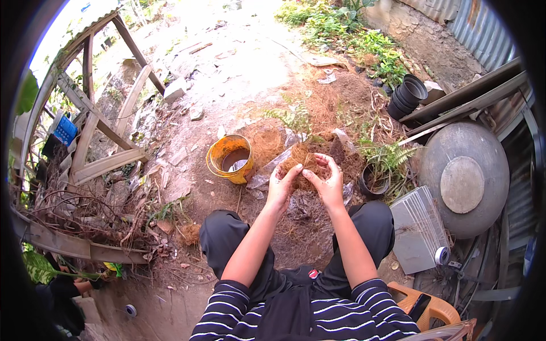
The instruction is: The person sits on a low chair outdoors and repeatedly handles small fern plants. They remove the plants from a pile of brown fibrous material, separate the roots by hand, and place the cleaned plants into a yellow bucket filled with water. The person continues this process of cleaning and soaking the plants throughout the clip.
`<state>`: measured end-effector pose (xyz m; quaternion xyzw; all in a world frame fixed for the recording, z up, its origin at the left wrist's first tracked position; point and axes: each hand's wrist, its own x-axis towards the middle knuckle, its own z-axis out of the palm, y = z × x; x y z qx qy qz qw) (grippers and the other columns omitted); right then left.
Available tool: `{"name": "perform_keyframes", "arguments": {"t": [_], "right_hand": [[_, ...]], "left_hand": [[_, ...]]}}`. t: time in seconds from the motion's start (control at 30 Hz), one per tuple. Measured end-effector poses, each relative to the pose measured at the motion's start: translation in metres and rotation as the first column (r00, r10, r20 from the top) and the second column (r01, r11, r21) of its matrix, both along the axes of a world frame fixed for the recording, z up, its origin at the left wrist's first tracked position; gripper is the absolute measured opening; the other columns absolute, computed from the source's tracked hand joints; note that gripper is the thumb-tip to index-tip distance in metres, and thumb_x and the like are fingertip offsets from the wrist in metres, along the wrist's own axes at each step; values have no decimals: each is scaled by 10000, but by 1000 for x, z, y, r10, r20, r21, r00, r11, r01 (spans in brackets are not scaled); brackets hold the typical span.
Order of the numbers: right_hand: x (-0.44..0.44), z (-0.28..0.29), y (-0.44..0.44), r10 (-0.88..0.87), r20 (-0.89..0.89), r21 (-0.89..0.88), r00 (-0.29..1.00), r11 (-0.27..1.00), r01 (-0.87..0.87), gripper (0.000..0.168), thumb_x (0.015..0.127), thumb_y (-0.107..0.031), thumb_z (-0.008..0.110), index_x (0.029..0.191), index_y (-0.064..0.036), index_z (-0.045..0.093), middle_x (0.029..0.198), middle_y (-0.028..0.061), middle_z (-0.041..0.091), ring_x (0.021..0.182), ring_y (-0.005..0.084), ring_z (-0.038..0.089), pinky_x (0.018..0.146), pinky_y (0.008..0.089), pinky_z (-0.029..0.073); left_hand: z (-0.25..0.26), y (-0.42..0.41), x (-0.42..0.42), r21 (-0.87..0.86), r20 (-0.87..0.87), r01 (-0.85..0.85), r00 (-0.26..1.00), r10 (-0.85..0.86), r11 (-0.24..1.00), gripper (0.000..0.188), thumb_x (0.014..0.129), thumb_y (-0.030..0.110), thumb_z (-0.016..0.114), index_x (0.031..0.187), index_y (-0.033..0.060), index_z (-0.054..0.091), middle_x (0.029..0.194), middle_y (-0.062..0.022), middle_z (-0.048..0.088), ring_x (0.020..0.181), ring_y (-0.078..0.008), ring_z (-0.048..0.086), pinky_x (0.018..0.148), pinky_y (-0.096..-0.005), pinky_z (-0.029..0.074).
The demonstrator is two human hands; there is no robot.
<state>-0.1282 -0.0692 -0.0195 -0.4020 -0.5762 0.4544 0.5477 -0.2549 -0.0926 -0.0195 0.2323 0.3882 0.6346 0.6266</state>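
Note:
A clump of brown coconut fibre (303, 181) sits between my hands, above the ground in front of my knees. My left hand (283, 186) cups its left side, thumb pointing inward. From the right, my right hand (328, 179) curls around it, and the two thumb tips nearly meet at the near side. Soil marks the fingers. Just beyond rises a green fern (296, 117); the fibre and hands hide its base. Clear plastic sheeting (273, 165) lies around the clump.
A yellow bucket (230, 158) of murky water stands left. To the right are a potted fern (374, 181), a large round grey jar (465, 179) and stacked black pots (407, 96). A wooden frame (106, 123) leans at left. Another person's arm (85, 286) shows at lower left.

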Motion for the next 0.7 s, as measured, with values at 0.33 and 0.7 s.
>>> {"name": "perform_keyframes", "arguments": {"t": [0.33,0.7], "right_hand": [[44,46,-13,-125,510,150,851,987,55,571,736,-273,695,1210,-55,463,1249,148,398,1128,259,447,918,368,395],[205,-32,-99,-500,-202,-256,842,857,447,166,803,-47,599,960,-26,548,888,2,542,734,50,504,650,196,427]], "left_hand": [[-18,24,9,-41,119,-49,991,53,998,271,772,99,648,1004,51,518,887,-43,611,759,-125,602,585,-227,485],[47,78,140,-37,131,386,916,-378,922,241,801,233,625,985,102,542,931,-42,598,785,-174,588,645,-282,478]]}}
